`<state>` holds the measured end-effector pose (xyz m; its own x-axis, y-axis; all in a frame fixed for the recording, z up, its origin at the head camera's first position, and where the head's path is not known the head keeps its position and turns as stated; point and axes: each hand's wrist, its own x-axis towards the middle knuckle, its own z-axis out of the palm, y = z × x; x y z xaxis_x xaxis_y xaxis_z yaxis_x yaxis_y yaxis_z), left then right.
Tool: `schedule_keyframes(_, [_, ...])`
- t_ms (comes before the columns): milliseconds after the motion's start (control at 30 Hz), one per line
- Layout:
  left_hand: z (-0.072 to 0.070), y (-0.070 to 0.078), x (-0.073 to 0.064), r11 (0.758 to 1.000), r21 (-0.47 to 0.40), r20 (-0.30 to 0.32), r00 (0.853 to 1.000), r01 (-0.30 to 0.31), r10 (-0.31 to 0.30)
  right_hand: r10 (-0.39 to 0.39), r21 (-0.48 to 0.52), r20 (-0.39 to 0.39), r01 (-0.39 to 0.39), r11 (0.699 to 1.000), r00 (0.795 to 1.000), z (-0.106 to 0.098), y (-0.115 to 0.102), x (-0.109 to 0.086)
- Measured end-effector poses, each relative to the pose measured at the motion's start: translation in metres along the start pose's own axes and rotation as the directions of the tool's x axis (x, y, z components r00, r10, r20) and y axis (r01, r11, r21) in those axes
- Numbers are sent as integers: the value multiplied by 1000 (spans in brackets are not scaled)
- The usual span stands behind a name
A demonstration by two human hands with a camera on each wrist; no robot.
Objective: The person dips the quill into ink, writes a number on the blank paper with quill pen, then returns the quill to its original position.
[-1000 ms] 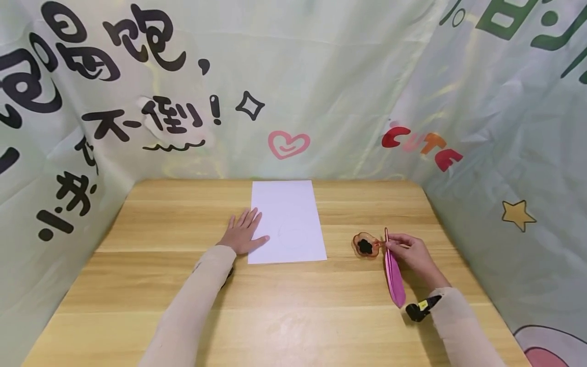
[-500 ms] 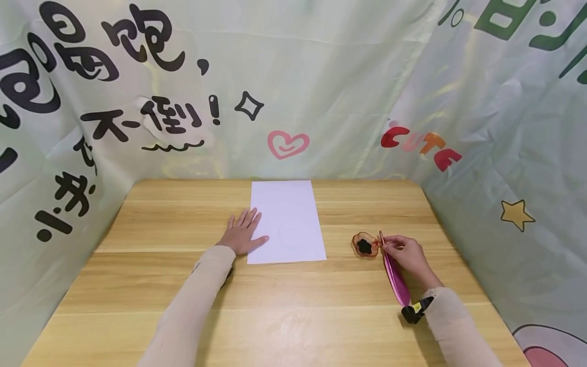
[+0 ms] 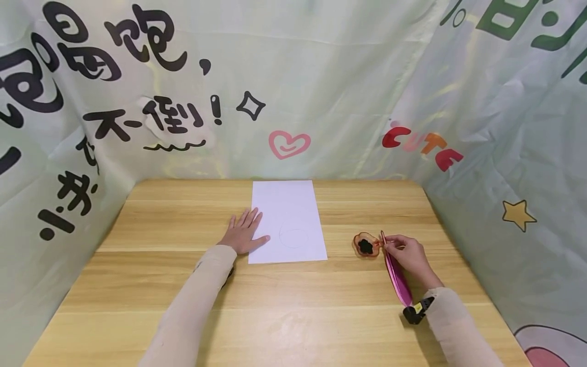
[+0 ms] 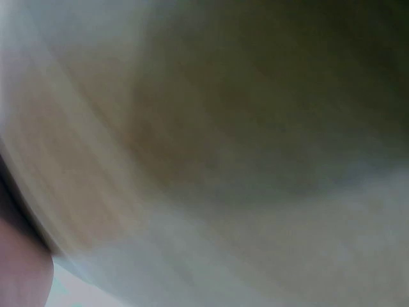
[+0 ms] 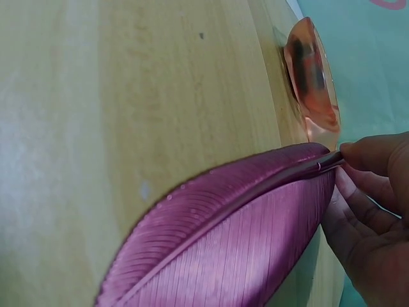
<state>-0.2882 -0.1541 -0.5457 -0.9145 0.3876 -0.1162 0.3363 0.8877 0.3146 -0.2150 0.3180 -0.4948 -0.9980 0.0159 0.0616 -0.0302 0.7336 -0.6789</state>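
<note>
In the head view my left hand lies flat with fingers spread over the left edge of a white sheet of paper. A faint round line marks the lower part of the sheet. My right hand pinches a shiny magenta feather quill near its narrow far end, thumb against fingers. Its broad vane slants toward me and fills the lower right wrist view. Just left of the pinch sits a clear orange flower-shaped dish with a black middle; its short handle meets the quill in this view.
Wood-grain tabletop surrounds the paper and dish. Printed cloth encloses the table at the back and sides. A small black device sits at the right wrist. The left wrist view is mostly blurred tabletop.
My right hand has shifted slightly left with the quill, and the quill's broad end has swung a little to the right. The round line on the paper shows more clearly. The left hand stays put.
</note>
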Motion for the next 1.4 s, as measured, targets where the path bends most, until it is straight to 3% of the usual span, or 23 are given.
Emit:
schedule_keyframes(333, [-7,6,-2,1000,-17,15,1000,-10,10,-13,-16,6,13,1000,1000,-4,0,0])
schedule_keyframes(667, [-22,20,-11,1000,-23,53,999,6,-5,16,29,101,-19,999,995,-16,-1,-1])
schedule_keyframes(933, [-29,24,-15,999,-41,86,996,1,2,31,-8,155,-31,1000,987,-26,-10,0])
schedule_keyframes(1100, [-37,26,-15,998,-63,125,992,11,-3,6,-48,173,2,999,985,-35,-15,5])
schedule_keyframes(1267, [-54,29,-12,1000,22,153,988,-9,6,-79,-78,164,92,993,983,-52,-28,13])
schedule_keyframes(1400, [-84,32,-12,993,116,129,992,-16,1,-139,-118,159,159,980,977,-71,-45,21])
